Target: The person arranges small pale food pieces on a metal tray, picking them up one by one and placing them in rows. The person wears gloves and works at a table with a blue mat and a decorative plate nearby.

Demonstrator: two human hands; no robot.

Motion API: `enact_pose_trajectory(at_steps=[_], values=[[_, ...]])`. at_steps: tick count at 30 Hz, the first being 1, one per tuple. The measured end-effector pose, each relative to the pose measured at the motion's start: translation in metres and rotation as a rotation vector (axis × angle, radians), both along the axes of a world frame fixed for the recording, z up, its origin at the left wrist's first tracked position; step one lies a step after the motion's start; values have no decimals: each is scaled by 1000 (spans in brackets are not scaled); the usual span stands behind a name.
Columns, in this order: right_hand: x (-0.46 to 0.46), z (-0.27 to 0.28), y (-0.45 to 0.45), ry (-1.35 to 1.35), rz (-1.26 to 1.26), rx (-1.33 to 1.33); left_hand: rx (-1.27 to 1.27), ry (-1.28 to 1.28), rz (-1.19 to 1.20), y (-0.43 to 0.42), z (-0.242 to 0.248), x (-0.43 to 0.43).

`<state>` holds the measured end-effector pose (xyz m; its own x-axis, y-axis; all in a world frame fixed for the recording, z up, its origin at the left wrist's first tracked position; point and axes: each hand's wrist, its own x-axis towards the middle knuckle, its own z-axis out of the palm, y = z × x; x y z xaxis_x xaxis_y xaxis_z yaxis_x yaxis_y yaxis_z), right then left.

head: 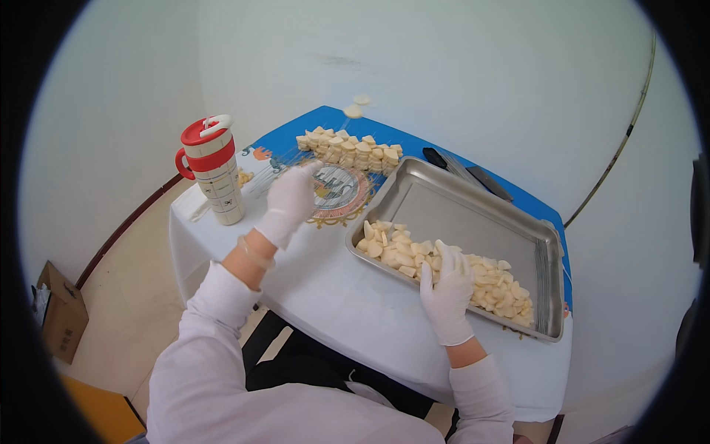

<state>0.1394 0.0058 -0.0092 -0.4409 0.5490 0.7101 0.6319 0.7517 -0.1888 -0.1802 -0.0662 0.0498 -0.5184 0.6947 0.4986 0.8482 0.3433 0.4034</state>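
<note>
My left hand [291, 197], in a white glove, is raised over the left of the table with its fingers pinched on a thin skewer, faint and blurred. Two pale slices [353, 111] appear at the skewer's far end, past the table's back edge. Inside the metal tray [471, 208], my right hand [450, 288], also gloved, touches a heap of pale cut slices [499, 286]; whether it grips one is unclear. Skewered slices [349, 149] lie side by side behind the left hand, with thin sticks showing around them.
A cream tumbler with a red lid and handle [213, 172] stands at the left, a small heap of pale pieces [244, 177] behind it. Dark-handled tools [488, 183] lie behind the tray. A wall borders the table's back. A cardboard box [64, 313] sits on the floor.
</note>
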Motion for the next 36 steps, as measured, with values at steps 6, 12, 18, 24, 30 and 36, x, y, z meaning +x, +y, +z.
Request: enact_pose_trajectory(at_steps=[6, 12, 18, 24, 30, 36], values=[[-3, -15, -1, -11, 9, 80, -147, 130, 262, 26, -21, -98], [1, -18, -1, 6, 8, 84, -441, 126, 390, 71, -17, -136], [-5, -15, -5, 31, 51, 61, -182, -198, 561, 94, -103, -254], [1, -18, 0, 36, 13, 69, 52, -485, 537, 118, -104, -230], [0, -19, -1, 28, 11, 61, -101, -530, 568, 100, -68, -188], [2, -18, -1, 26, 10, 51, -631, 11, 502, 96, -51, -168]])
